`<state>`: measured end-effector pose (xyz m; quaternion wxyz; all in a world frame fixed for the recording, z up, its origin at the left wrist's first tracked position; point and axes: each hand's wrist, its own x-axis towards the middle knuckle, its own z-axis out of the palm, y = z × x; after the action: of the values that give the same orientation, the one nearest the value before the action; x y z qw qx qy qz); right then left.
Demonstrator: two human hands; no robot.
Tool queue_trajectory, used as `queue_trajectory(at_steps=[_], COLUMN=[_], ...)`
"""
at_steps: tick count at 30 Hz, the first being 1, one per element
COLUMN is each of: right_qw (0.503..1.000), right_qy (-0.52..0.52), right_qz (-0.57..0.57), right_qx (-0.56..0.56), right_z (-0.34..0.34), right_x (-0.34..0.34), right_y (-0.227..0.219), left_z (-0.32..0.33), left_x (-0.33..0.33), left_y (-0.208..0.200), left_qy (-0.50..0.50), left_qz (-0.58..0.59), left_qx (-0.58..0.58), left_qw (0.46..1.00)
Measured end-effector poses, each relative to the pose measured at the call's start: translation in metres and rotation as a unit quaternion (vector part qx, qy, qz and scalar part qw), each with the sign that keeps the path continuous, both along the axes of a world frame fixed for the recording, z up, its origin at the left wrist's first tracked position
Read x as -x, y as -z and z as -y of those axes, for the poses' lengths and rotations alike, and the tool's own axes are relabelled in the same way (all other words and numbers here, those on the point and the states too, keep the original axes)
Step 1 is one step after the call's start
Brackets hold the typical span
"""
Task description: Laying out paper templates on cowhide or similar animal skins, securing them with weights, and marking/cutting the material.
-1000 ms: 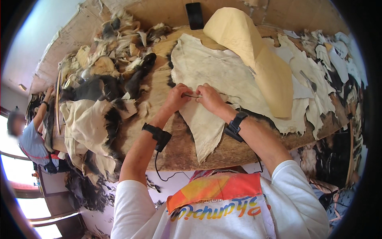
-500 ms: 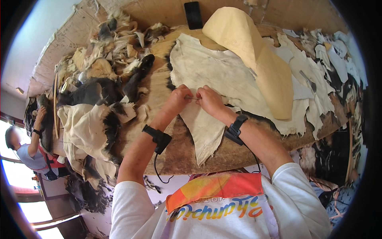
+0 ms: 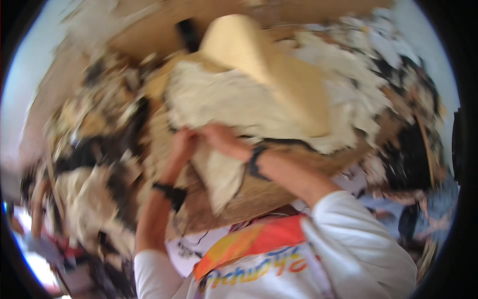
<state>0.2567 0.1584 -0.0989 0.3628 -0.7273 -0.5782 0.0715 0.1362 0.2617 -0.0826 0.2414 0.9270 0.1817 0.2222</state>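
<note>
My left hand (image 3: 186,141) and my right hand (image 3: 219,138) are close together over the near left edge of a pale hide (image 3: 214,99) with dark fur along its rim. Both hands look closed, fingertips drawn in toward each other. Motion blur hides what lies between them; half a second ago a thin dark strand or needle-like piece showed there. Below the hands, a pale pointed piece of hide (image 3: 219,174) hangs toward the table's near edge. A large curled sheet of tan paper or card (image 3: 294,89) lies over the hide's right part.
Scraps of fur and hide (image 3: 104,94) are heaped at the left, beside a draped pale hide (image 3: 82,194). More pale hides (image 3: 348,94) spread to the right. A dark phone-like slab (image 3: 187,35) rests at the back. Another person (image 3: 45,239) is at the far left.
The view has swung, so the table and hides sit farther left and the picture is smeared. My hands stay together at the same hide edge; the strand between them no longer shows.
</note>
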Motion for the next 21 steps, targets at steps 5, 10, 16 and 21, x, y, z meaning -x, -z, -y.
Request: queue_trajectory(at_steps=[5,10,16,21], right_qw=[1.0,0.995,0.967,0.932], right_qy=[0.014,0.013,-0.086,0.079], right_qz=[-0.016,-0.099,-0.225,-0.352], right_qx=[-0.022,-0.008,-0.085,-0.046], right_z=[-0.004,0.046,0.191,0.347], right_x=[0.009,0.002,-0.07,-0.189], right_y=[0.006,-0.056,-0.123,-0.14], left_z=[-0.01,-0.004,-0.021,-0.019], left_x=[0.009,0.003,0.004,-0.001], left_y=[0.004,0.002,0.015,0.012], left_qy=[0.003,0.024,0.039,-0.005], left_qz=[-0.015,0.019,0.015,-0.057], left_qx=[-0.018,-0.01,-0.072,-0.049], left_qw=[1.0,0.999,0.997,0.997])
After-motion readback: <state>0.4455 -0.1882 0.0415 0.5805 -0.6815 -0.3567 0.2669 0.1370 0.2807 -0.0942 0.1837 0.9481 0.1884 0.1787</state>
